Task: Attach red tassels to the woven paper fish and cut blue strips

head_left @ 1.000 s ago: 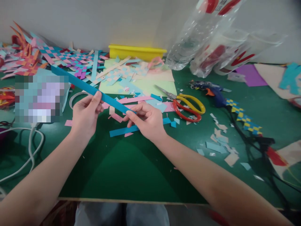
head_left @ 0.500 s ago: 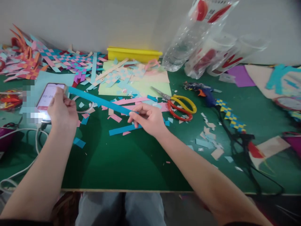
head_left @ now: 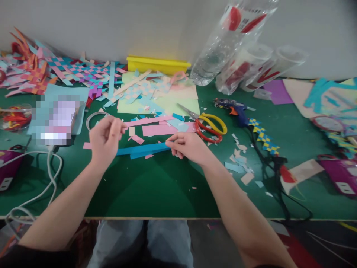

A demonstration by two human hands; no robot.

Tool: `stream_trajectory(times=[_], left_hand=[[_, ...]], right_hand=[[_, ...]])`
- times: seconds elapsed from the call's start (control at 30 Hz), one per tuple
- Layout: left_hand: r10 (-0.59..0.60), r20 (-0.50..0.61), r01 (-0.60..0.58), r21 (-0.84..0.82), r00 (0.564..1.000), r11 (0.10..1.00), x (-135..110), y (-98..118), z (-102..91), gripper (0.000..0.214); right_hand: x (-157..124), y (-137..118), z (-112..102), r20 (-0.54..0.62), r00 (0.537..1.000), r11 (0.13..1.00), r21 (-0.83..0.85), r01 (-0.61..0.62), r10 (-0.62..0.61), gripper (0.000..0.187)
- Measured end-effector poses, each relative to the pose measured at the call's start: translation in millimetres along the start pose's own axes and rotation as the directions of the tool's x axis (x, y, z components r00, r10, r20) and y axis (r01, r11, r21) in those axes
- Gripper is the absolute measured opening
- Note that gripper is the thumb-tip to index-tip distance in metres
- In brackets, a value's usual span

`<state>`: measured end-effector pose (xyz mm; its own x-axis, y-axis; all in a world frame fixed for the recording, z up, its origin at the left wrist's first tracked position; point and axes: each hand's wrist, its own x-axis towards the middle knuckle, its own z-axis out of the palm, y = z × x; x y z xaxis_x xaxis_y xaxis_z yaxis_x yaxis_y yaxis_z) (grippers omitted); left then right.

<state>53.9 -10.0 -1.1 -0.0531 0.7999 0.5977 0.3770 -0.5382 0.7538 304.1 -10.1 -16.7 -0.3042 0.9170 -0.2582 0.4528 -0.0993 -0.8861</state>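
Observation:
Pinched between the thumb and fingers of my right hand (head_left: 186,148) is one end of a blue paper strip (head_left: 124,151). The strip runs left, low over the table, and its far end passes behind my left hand (head_left: 105,139). My left hand has its fingers curled closed; whether anything is in them is hidden. Just beyond those fingertips lies a pink paper strip (head_left: 150,120). A second blue strip (head_left: 139,152) lies under the held one. Scissors (head_left: 210,126) with red and yellow handles rest beyond my right hand.
A phone (head_left: 60,119) on light-blue paper, with a white cable (head_left: 51,163), lies at left. Woven paper pieces (head_left: 80,72) pile along the wall near a yellow folded piece (head_left: 157,65). Bagged cups (head_left: 256,59), a glue gun (head_left: 237,111) and paper scraps (head_left: 242,163) are at right.
My left hand has left the phone and moved right and nearer to me, beside the strip. My right hand has shifted slightly right and nearer, lowering the blue strip.

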Motion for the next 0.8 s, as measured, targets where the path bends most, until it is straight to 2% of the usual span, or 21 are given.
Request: stream_trajectory(times=[0.07,0.1,0.2,0.27,0.37,0.43,0.53,0.57,0.6,0.63,0.73,0.8], left_hand=[[0.096,0.162,-0.118,0.133,0.982,0.984,-4,0,3.1,0.029],[0.152,0.243,-0.2,0.189,0.958,0.961,-6,0,5.2,0.027],[0.277,0.435,-0.43,0.308,0.857,0.849,-12,0,12.9,0.017],[0.271,0.535,-0.504,0.356,0.8,0.787,-18,-1,17.8,0.014],[0.208,0.643,-0.538,0.372,0.737,0.756,-24,-3,21.6,0.027],[0.18,0.686,-0.546,0.362,0.705,0.756,-26,-5,21.5,0.03],[0.158,0.708,-0.541,0.355,0.688,0.763,-27,-8,19.6,0.03],[0.15,0.71,-0.536,0.358,0.688,0.764,-26,-9,18.9,0.03],[0.14,0.712,-0.532,0.364,0.688,0.765,-26,-10,18.4,0.03],[0.129,0.715,-0.528,0.37,0.687,0.764,-25,-10,18.1,0.029],[0.092,0.727,-0.521,0.391,0.68,0.759,-24,-11,17.8,0.028],[0.078,0.731,-0.517,0.398,0.678,0.758,-23,-11,17.6,0.027]], right_hand=[[1,2,0,-0.005,1.0,1.0,-0.003,0.03,-0.03,0.025],[2,3,1,-0.028,0.998,0.999,-0.008,0.052,-0.052,0.025],[1,4,4,-0.108,0.984,0.988,-0.081,0.132,-0.14,0.024],[0,4,7,-0.121,0.973,0.971,-0.164,0.177,-0.198,0.025],[-2,5,10,-0.141,0.945,0.909,-0.346,0.231,-0.294,0.032],[-3,6,5,-0.28,0.875,0.831,-0.515,0.209,-0.394,0.032],[-3,10,-15,-0.55,0.661,0.764,-0.643,0.054,-0.51,0.028],[-3,12,-25,-0.6,0.606,0.761,-0.649,0.012,-0.521,0.027],[-3,15,-34,-0.619,0.586,0.75,-0.661,-0.027,-0.524,0.026],[-3,19,-43,-0.609,0.598,0.727,-0.684,-0.063,-0.522,0.025],[-3,37,-61,-0.514,0.699,0.591,-0.791,-0.16,-0.498,0.027],[-3,51,-66,-0.523,0.724,0.549,-0.801,-0.238,-0.45,0.036]])
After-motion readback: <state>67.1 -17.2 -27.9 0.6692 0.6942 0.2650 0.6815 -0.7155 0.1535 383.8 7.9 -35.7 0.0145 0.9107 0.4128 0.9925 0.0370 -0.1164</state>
